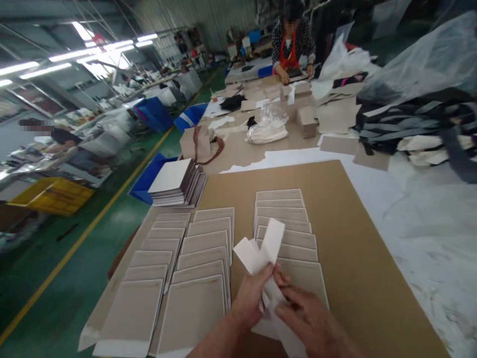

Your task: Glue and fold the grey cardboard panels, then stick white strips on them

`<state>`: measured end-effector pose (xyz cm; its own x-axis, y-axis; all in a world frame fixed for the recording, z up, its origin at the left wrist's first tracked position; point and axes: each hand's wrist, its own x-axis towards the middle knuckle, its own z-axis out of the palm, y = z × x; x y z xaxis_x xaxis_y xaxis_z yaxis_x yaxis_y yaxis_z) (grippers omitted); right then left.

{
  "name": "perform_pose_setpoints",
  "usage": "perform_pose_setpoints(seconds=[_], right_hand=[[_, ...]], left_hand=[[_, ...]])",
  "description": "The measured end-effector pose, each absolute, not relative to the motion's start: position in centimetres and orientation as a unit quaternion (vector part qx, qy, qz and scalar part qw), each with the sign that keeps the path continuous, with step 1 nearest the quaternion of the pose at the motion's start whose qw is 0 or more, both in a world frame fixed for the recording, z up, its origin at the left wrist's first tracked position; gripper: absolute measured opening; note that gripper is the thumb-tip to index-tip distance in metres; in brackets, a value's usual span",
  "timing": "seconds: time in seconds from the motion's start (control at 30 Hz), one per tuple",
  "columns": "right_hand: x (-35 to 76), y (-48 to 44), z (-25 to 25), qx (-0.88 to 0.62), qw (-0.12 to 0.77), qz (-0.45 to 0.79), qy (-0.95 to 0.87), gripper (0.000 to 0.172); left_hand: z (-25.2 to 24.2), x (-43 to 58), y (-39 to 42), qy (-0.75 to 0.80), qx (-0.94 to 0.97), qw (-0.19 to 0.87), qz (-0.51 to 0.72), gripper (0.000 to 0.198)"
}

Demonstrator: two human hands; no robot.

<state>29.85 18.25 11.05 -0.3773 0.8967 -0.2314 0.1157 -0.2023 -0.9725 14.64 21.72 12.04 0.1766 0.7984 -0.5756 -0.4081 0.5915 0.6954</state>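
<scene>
Several white strips [273, 240] are held up in front of me, their upper ends fanned apart. My left hand [250, 297] is closed around them, with the thumb on top. My right hand [306, 314] pinches the strips lower down, fingers bent against them. Beneath and beyond the hands lies a column of overlapping beige panels [303, 273] on the brown board [335, 214]. Two more overlapping columns of beige panels, a middle one [194, 313] and a left one [130, 303], lie to the left.
A stack of boards [171, 176] stands at the board's far left corner, near a blue bin [139, 184]. Farther back are a plastic bag [268, 124], a beige bag [192, 144] and boxes. Dark fabric [421, 119] is piled right. A person in a red apron works across the table.
</scene>
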Motion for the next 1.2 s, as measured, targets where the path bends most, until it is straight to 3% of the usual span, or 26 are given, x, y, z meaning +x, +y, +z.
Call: perform_pose_setpoints(seconds=[0.07, 0.17, 0.33, 0.5, 0.7, 0.9, 1.07, 1.2], right_hand=[[31.0, 18.9, 11.2, -0.482, 0.317, 0.644, -0.503, 0.041], [31.3, 20.1, 11.0, -0.504, 0.39, 0.678, -0.366, 0.044], [29.0, 21.7, 10.4, -0.342, 0.447, 0.811, -0.16, 0.046], [28.9, 22.1, 10.1, -0.418, 0.519, 0.737, -0.113, 0.042], [27.0, 22.1, 10.2, -0.506, 0.524, 0.676, -0.116, 0.043], [28.5, 21.3, 14.0, -0.491, 0.58, 0.638, -0.122, 0.036], [30.1, 17.7, 19.2, -0.394, 0.477, 0.756, -0.216, 0.037], [26.9, 15.8, 21.3, -0.395, 0.356, 0.829, -0.171, 0.038]], left_hand=[[12.2, 12.9, 21.5, 0.483, 0.186, 0.752, 0.408, 0.042], [12.1, 11.3, 20.9, 0.461, 0.197, 0.782, 0.371, 0.043], [11.6, 11.1, 19.9, 0.435, 0.236, 0.818, 0.291, 0.049], [10.8, 10.0, 20.0, 0.469, 0.271, 0.805, 0.24, 0.049], [9.7, 8.3, 19.4, 0.513, 0.27, 0.785, 0.217, 0.048], [9.7, 5.1, 18.6, 0.559, 0.232, 0.758, 0.242, 0.045], [9.5, 2.0, 19.8, 0.586, 0.177, 0.711, 0.345, 0.043], [9.9, 2.3, 21.3, 0.562, 0.152, 0.708, 0.4, 0.045]])
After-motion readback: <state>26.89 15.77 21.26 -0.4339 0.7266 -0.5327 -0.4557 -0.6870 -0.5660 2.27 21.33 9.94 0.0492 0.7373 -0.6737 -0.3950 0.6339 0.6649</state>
